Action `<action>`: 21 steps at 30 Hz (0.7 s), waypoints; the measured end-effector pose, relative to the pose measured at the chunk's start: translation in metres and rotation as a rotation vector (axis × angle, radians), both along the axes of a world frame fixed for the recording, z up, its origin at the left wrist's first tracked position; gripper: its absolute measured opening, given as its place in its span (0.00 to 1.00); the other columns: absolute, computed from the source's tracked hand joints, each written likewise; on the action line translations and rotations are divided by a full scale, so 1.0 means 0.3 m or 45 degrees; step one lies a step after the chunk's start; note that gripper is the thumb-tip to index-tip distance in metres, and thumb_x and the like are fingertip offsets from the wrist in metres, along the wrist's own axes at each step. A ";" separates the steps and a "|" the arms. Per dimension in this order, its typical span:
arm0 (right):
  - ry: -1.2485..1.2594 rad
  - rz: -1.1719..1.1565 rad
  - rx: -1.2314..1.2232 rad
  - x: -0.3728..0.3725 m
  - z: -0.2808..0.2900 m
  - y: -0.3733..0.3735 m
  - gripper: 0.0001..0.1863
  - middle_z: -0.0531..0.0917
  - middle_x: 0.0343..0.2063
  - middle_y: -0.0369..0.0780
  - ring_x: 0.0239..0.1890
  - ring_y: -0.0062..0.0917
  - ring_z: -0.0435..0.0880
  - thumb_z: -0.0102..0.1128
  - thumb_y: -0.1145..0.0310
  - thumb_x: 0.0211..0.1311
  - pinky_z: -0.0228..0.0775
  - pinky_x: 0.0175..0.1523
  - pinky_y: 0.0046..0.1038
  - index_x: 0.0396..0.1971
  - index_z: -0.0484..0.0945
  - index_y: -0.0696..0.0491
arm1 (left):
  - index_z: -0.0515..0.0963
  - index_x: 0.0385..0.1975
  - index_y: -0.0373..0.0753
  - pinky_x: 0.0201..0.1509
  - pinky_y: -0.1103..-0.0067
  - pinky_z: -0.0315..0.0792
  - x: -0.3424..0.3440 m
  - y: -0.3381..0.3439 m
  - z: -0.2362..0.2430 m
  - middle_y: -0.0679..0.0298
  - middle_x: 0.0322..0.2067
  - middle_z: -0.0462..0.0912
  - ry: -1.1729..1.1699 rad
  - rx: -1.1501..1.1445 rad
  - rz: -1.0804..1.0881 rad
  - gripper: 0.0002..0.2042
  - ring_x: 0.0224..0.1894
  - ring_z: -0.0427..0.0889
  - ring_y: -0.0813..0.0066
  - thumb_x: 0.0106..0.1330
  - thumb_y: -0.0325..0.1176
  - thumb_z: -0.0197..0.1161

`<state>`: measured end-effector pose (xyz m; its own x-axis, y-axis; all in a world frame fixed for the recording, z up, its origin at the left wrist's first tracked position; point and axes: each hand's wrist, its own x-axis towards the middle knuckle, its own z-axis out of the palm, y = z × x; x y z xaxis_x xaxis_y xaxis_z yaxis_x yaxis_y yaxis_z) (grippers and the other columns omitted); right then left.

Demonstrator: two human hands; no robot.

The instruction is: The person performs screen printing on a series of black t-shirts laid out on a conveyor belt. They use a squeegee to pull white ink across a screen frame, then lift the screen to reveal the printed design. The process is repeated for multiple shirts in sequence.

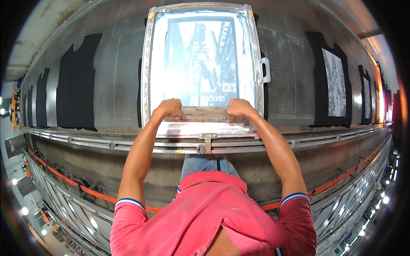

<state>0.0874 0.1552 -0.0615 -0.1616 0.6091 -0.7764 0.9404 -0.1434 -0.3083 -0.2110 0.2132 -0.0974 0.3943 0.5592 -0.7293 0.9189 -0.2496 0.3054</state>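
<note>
Both my hands grip a wide squeegee (204, 114) that lies across the near end of a screen-printing frame (147, 68). My left hand (171, 109) is closed round its left end, and my right hand (240, 109) is closed round its right end. Beyond the squeegee stretches the bright mesh (200, 64), with a picture design showing through it. White ink (205, 127) smears the strip nearest me. Under the screen, dark cloth edges stick out at both sides; the rest of that cloth is hidden.
Black cut shirt panels (77, 83) lie along the long table to the left. On the right, more black panels (317, 85) carry a printed grey picture. A metal rail (273, 146) runs along the near edge. A white handle (265, 70) juts from the frame's right side.
</note>
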 end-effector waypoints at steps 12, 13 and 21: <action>-0.048 -0.016 0.504 0.467 0.097 0.603 0.18 0.87 0.31 0.44 0.37 0.35 0.86 0.74 0.61 0.44 0.77 0.44 0.37 0.37 0.87 0.49 | 0.83 0.37 0.39 0.45 0.65 0.78 0.425 0.688 0.148 0.51 0.36 0.86 -0.146 0.568 -0.038 0.21 0.42 0.85 0.52 0.41 0.40 0.72; -0.100 -0.004 0.692 0.470 0.100 0.688 0.16 0.87 0.30 0.44 0.37 0.36 0.86 0.72 0.59 0.47 0.77 0.44 0.38 0.37 0.88 0.48 | 0.84 0.38 0.41 0.47 0.64 0.78 0.435 0.775 0.147 0.51 0.40 0.85 -0.148 0.758 -0.044 0.19 0.45 0.84 0.52 0.45 0.39 0.69; -0.271 0.137 1.157 0.486 0.116 0.945 0.18 0.86 0.41 0.42 0.47 0.41 0.83 0.72 0.62 0.48 0.74 0.51 0.42 0.41 0.85 0.50 | 0.85 0.25 0.41 0.39 0.62 0.78 0.456 0.989 0.162 0.50 0.24 0.84 -0.309 1.113 -0.022 0.08 0.31 0.84 0.47 0.45 0.30 0.62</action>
